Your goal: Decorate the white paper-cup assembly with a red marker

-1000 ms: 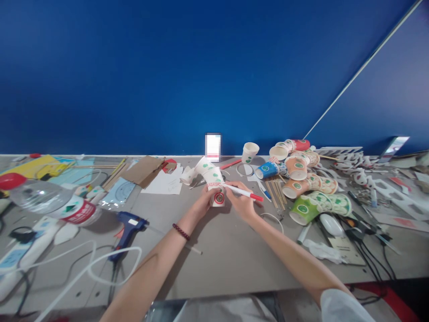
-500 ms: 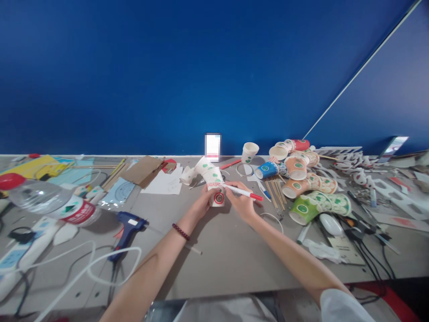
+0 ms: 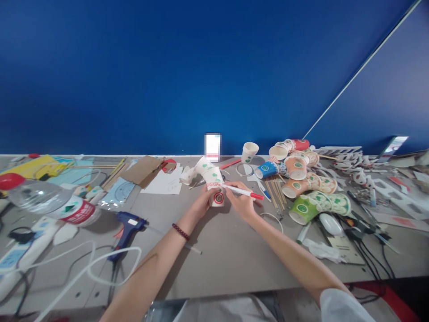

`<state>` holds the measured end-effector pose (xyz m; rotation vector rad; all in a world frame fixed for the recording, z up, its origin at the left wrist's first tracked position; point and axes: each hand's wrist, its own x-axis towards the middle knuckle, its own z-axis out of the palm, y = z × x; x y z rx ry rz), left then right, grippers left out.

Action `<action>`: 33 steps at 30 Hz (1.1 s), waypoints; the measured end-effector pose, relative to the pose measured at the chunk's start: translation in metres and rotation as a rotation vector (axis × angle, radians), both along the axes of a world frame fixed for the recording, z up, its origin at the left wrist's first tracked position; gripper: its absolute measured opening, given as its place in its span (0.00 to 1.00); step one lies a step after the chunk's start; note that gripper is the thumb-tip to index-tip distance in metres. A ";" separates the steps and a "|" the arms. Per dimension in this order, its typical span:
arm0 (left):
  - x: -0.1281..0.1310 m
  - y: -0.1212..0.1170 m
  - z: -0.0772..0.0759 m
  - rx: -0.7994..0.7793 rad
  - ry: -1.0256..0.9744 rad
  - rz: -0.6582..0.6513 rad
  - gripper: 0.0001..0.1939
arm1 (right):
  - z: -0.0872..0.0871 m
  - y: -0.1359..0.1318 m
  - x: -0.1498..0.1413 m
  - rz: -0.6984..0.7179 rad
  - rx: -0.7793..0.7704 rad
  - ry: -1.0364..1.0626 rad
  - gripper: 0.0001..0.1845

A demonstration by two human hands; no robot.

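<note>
My left hand is closed around the side of a white paper cup, whose side bears a red ring mark and red curls near its upper edge. This cup is joined to more white cups with green leaf prints, which curve away toward the wall. My right hand pinches a white marker with a red end. The marker's writing end is at the upper right of the cup; whether it touches the surface cannot be made out.
A phone leans on the blue wall. Left are a glue gun, a bottle, cardboard and paper. Right are a lone cup, wooden sticks, coloured cup chains and a mouse.
</note>
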<state>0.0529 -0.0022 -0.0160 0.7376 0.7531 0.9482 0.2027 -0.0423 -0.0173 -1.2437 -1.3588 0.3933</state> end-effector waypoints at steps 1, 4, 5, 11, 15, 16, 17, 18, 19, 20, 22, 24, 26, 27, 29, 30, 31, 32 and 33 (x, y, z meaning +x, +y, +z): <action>0.000 0.000 0.000 0.002 0.004 0.001 0.20 | 0.000 0.000 0.000 0.002 0.001 0.001 0.08; 0.000 0.000 -0.001 0.003 -0.005 0.003 0.20 | 0.000 0.000 0.000 0.003 -0.004 0.013 0.07; 0.000 0.000 -0.001 -0.001 -0.007 0.007 0.20 | 0.001 0.000 0.000 0.004 -0.006 0.019 0.07; 0.000 0.001 -0.003 -0.004 -0.006 0.010 0.21 | 0.002 -0.001 -0.001 -0.008 -0.014 0.043 0.07; 0.001 0.002 -0.004 0.016 -0.006 0.000 0.23 | 0.002 0.000 0.000 -0.005 -0.005 0.042 0.07; 0.001 0.002 -0.004 0.015 0.000 0.001 0.23 | 0.001 0.001 0.000 -0.006 -0.002 0.041 0.07; 0.001 0.002 -0.004 0.009 0.009 0.004 0.24 | 0.001 0.001 0.000 -0.008 0.002 0.041 0.07; 0.001 0.002 -0.005 0.003 0.018 0.007 0.24 | 0.001 0.001 0.000 -0.010 0.004 0.040 0.07; 0.001 0.002 -0.005 -0.001 0.024 0.008 0.24 | 0.000 0.001 0.000 -0.012 0.004 0.039 0.06; 0.001 0.002 -0.005 -0.003 0.029 0.008 0.24 | 0.000 0.001 0.001 -0.013 0.003 0.039 0.06; 0.000 0.002 -0.004 0.001 0.028 0.006 0.24 | -0.001 0.001 0.001 -0.011 0.001 0.039 0.06; 0.000 0.002 -0.004 0.002 0.024 0.005 0.23 | -0.002 0.002 0.002 -0.006 0.002 0.041 0.06; 0.000 0.001 -0.003 -0.005 0.027 0.011 0.23 | -0.003 0.002 0.002 -0.007 0.004 0.044 0.06; 0.000 0.001 -0.003 -0.008 0.028 0.016 0.22 | -0.003 0.002 0.002 -0.010 0.004 0.045 0.06; 0.000 0.001 -0.003 -0.006 0.031 0.022 0.21 | -0.004 0.002 0.002 -0.019 0.002 0.049 0.06; 0.000 0.001 -0.003 -0.002 0.027 0.022 0.21 | -0.004 0.003 0.002 -0.024 0.002 0.053 0.06; 0.000 0.001 -0.003 0.003 0.022 0.019 0.21 | -0.004 0.003 0.002 -0.029 0.002 0.057 0.06; 0.000 0.001 -0.003 0.007 0.018 0.016 0.21 | -0.005 0.003 0.002 -0.033 0.001 0.062 0.06; 0.000 0.001 -0.002 0.009 0.016 0.016 0.21 | -0.005 0.003 0.001 -0.036 -0.001 0.065 0.06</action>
